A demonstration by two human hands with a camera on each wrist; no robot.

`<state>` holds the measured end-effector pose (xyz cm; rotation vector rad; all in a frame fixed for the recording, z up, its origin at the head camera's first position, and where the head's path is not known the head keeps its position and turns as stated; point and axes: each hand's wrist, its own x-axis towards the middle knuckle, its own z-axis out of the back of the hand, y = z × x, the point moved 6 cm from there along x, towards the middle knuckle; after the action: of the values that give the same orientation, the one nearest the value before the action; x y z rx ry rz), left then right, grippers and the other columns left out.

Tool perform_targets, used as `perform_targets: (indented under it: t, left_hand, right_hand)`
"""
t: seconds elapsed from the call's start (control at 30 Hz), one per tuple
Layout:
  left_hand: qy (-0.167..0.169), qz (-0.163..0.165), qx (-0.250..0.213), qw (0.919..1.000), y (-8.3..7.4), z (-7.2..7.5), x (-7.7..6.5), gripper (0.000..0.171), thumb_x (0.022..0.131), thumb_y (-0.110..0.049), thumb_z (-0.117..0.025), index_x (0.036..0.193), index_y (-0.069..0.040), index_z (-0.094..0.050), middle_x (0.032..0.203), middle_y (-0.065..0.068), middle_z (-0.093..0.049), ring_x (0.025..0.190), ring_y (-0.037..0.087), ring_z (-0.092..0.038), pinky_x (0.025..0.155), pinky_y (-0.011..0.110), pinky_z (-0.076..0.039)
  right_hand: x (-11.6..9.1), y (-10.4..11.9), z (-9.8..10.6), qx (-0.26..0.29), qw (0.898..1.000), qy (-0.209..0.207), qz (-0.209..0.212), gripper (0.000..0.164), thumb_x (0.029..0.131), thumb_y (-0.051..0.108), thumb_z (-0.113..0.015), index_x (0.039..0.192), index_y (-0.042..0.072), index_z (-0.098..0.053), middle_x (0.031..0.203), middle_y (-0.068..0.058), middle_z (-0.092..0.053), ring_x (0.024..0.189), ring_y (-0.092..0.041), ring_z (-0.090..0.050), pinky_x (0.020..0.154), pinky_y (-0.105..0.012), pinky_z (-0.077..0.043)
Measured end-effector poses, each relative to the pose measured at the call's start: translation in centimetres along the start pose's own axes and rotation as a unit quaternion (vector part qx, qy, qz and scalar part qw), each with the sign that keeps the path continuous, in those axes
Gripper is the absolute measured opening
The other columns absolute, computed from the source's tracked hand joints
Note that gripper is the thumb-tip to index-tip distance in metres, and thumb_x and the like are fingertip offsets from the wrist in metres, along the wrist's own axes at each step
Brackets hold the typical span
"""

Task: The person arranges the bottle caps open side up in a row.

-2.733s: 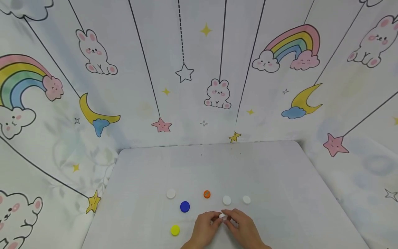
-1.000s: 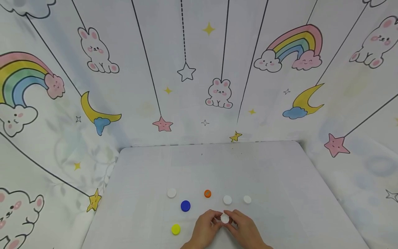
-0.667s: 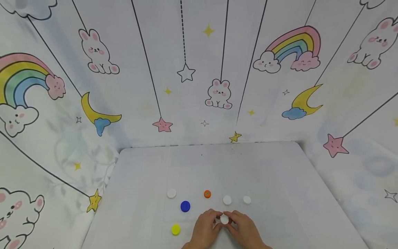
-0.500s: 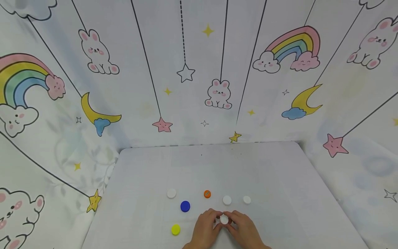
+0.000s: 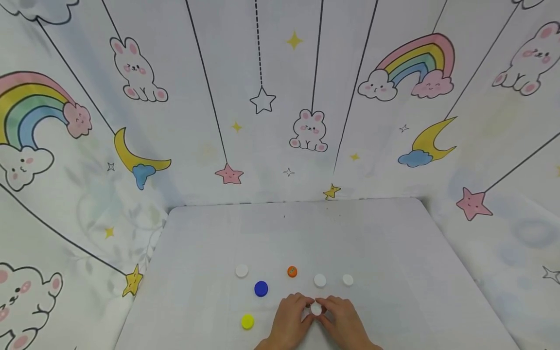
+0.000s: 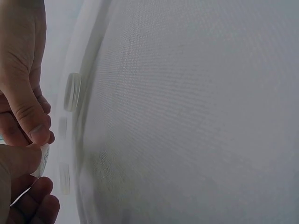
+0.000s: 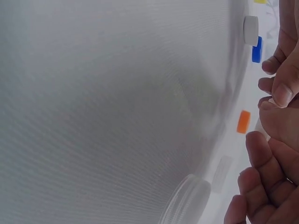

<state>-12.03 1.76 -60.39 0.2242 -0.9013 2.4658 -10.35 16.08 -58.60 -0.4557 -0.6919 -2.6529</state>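
Observation:
My left hand (image 5: 288,316) and right hand (image 5: 344,318) meet at the front of the table, pinching one small white bottle cap (image 5: 316,308) between their fingertips and thumbs. From the head the cap's round face shows, its sides covered by fingers. In the left wrist view the cap (image 6: 45,159) shows as a pale edge, with the left thumb tip (image 6: 23,159) against it. The right wrist view leaves only a sliver of the cap (image 7: 260,128) visible behind the right hand's fingers (image 7: 259,149). Beyond the hands lie a white cap (image 5: 320,280) and an orange cap (image 5: 292,271).
Left of the hands lie a blue cap (image 5: 261,288), a yellow cap (image 5: 247,321) and a white cap (image 5: 242,271). Another white cap (image 5: 347,280) lies to the right. The white table (image 5: 210,233) is bounded by walls of printed cloth (image 5: 271,160).
The held cap has turned from a tilted pose to show its round face toward the head view. Both hands stay in nearly the same spot; the caps on the table have not moved.

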Motion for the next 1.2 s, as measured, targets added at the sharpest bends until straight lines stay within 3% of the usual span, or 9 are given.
perform_targets:
  t: [0.6, 1.03, 1.2]
  left_hand:
    - [0.085, 0.027, 0.052, 0.9946, 0.3, -1.3, 0.4, 0.027, 0.083, -0.028, -0.077, 0.107, -0.021, -0.067, 0.095, -0.013, -0.061, 0.088, 0.005, -0.052, 0.073, 0.024, -0.039]
    - [0.093, 0.021, 0.108, 0.9896, 0.2, -1.7, 0.3, 0.028, 0.081, -0.031, -0.078, 0.105, -0.023, -0.067, 0.092, -0.011, -0.061, 0.089, 0.008, -0.050, 0.074, 0.029, -0.035]
    - [0.093, 0.025, 0.123, 0.9878, 0.1, -1.7, 0.4, 0.028, 0.080, -0.032, -0.078, 0.104, -0.023, -0.067, 0.091, -0.011, -0.059, 0.089, 0.009, -0.049, 0.075, 0.030, -0.035]
  right_hand:
    - [0.0, -0.3, -1.0, -0.018, 0.999, 0.036, -0.018, 0.037, 0.065, 0.020, -0.088, 0.099, 0.019, -0.073, 0.074, 0.021, -0.053, 0.069, 0.002, -0.045, 0.063, -0.025, -0.038]
    - [-0.1, -0.9, -2.3, -0.052, 0.991, 0.106, -0.060, 0.032, 0.071, 0.023, -0.085, 0.101, 0.019, -0.073, 0.075, 0.021, -0.055, 0.071, -0.002, -0.048, 0.070, -0.032, -0.040]
    - [-0.1, -0.8, -2.3, -0.063, 0.992, 0.098, -0.053, 0.032, 0.070, 0.023, -0.085, 0.100, 0.020, -0.073, 0.075, 0.021, -0.054, 0.072, -0.002, -0.047, 0.073, -0.034, -0.040]
